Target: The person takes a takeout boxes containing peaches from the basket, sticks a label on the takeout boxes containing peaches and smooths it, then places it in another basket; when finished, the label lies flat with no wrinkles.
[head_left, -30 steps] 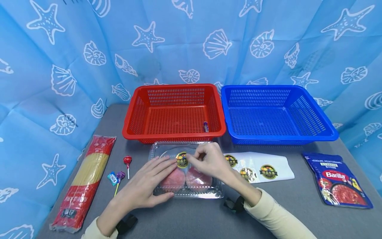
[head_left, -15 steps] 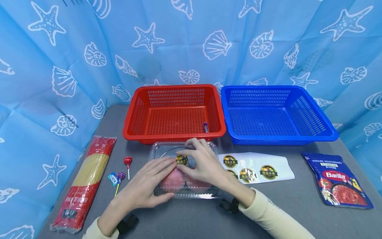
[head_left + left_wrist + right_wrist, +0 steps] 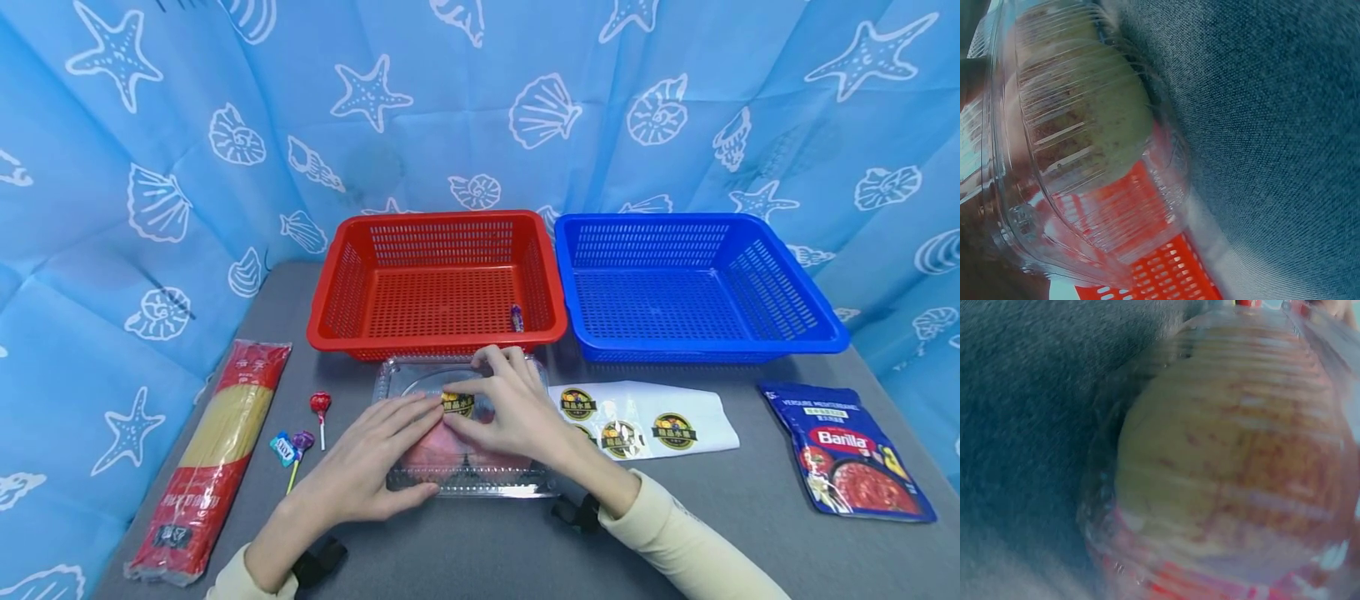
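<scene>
A clear plastic clamshell box [image 3: 517, 483] lies in front of the red basket, with round pinkish fruits [image 3: 431, 457] inside. The left wrist view shows a yellow-green fruit [image 3: 1094, 106] through its ribbed wall; the right wrist view shows a yellowish fruit with reddish mottling [image 3: 1210, 444]. On the lid is a round black-and-gold sticker [image 3: 457, 404], partly covered by fingers. My left hand [image 3: 367, 467] rests on the lid's left side, fingers extended, tips at the sticker. My right hand [image 3: 513, 412] touches the lid from the right, forefinger and thumb on either side of the sticker.
Behind stand a red basket [image 3: 322, 329] holding a small purple-wrapped candy [image 3: 517, 318], and a blue basket [image 3: 712, 346]. A sticker sheet [image 3: 712, 417] and a Barilla pouch [image 3: 851, 454] lie right. Left are a spaghetti pack [image 3: 217, 450], a red lollipop [image 3: 320, 402] and a purple lollipop [image 3: 302, 442].
My right hand has gone from pinching at the sticker's right edge to spreading forefinger and thumb over it, shifting slightly left. My left hand has stayed on the lid.
</scene>
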`<state>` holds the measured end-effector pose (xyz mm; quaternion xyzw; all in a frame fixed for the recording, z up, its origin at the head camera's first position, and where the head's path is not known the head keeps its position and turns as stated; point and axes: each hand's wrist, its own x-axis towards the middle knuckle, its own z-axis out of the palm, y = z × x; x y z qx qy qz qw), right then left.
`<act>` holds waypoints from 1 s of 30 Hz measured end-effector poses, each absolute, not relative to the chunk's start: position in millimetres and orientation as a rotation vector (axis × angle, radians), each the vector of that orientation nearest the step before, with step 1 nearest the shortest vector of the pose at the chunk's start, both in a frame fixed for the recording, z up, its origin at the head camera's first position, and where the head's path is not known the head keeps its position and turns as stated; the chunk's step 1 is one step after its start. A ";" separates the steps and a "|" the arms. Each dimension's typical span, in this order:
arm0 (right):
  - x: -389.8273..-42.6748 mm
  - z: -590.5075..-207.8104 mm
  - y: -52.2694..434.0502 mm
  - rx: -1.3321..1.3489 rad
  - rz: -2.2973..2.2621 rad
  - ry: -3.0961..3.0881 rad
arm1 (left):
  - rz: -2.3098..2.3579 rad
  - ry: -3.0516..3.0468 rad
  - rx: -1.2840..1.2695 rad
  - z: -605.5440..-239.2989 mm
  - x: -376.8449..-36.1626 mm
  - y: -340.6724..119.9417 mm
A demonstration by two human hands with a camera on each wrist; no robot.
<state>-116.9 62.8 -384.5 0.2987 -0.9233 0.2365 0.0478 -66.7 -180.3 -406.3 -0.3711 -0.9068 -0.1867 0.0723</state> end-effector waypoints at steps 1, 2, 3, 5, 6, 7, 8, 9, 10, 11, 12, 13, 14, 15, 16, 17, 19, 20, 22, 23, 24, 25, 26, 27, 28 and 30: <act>-117.0 -384.6 63.7 0.900 0.714 -2.823 | -0.564 -2.726 -1.114 -406.4 -66.8 -180.3; -117.2 -384.6 64.7 0.894 0.713 -2.828 | -0.567 -2.728 -1.114 -406.4 -66.7 -180.4; -117.4 -384.7 65.5 0.891 0.713 -2.832 | -0.572 -2.732 -1.112 -406.4 -66.7 -180.5; -117.5 -384.4 66.8 0.891 0.721 -2.834 | -0.579 -2.742 -1.108 -406.3 -66.5 -180.7; -117.5 -384.3 67.3 0.894 0.725 -2.835 | -0.581 -2.746 -1.106 -406.3 -66.4 -180.9; -117.5 -384.2 67.8 0.895 0.729 -2.835 | -0.583 -2.751 -1.103 -406.2 -66.4 -181.1; -117.6 -384.1 68.2 0.896 0.732 -2.836 | -0.587 -2.756 -1.101 -406.2 -66.3 -181.2; -117.6 -384.1 68.6 0.893 0.730 -2.837 | -0.592 -2.759 -1.100 -406.1 -66.3 -181.3; -117.5 -384.2 68.9 0.888 0.728 -2.839 | -0.595 -2.762 -1.099 -406.1 -66.3 -181.3; -117.5 -384.2 69.3 0.883 0.724 -2.842 | -0.599 -2.764 -1.099 -406.0 -66.3 -181.4; -117.5 -384.3 69.7 0.879 0.718 -2.844 | -0.603 -2.765 -1.098 -406.0 -66.4 -181.3; -117.5 -384.3 70.1 0.874 0.715 -2.845 | -0.604 -2.765 -1.097 -406.0 -66.4 -181.2; -117.5 -384.3 70.6 0.870 0.709 -2.848 | -0.606 -2.763 -1.098 -406.0 -66.4 -181.1; -117.3 -384.0 71.1 0.866 0.704 -2.850 | -0.608 -2.762 -1.097 -406.0 -66.4 -181.1; -117.4 -383.9 71.6 0.864 0.703 -2.852 | -0.610 -2.763 -1.098 -406.1 -66.6 -180.9; -117.5 -383.7 72.1 0.864 0.703 -2.851 | -0.612 -2.764 -1.098 -406.1 -66.6 -180.9; -117.7 -383.2 73.1 0.861 0.707 -2.851 | -0.615 -2.765 -1.098 -406.2 -66.6 -181.1; -117.9 -383.1 73.6 0.861 0.708 -2.850 | -0.617 -2.767 -1.098 -406.3 -66.5 -181.2; -118.2 -382.6 74.5 0.861 0.713 -2.845 | -0.621 -2.772 -1.099 -406.3 -66.7 -181.2; -118.3 -382.3 75.1 0.860 0.719 -2.838 | -0.624 -2.772 -1.099 -406.3 -66.6 -181.4; -118.5 -381.9 75.5 0.859 0.720 -2.831 | -0.625 -2.772 -1.099 -406.3 -66.7 -181.3; -118.7 -381.5 76.1 0.858 0.723 -2.828 | -0.626 -2.771 -1.101 -406.3 -66.8 -181.3; -119.0 -381.2 76.6 0.858 0.726 -2.825 | -0.625 -2.769 -1.101 -406.2 -67.0 -181.3; -119.2 -380.9 77.1 0.858 0.731 -2.822 | -0.623 -2.767 -1.101 -406.2 -67.0 -181.3; -119.5 -380.6 77.6 0.859 0.736 -2.822 | -0.622 -2.765 -1.101 -406.4 -67.2 -181.3; -120.1 -380.4 78.6 0.861 0.743 -2.825 | -0.622 -2.763 -1.103 -406.8 -67.5 -181.0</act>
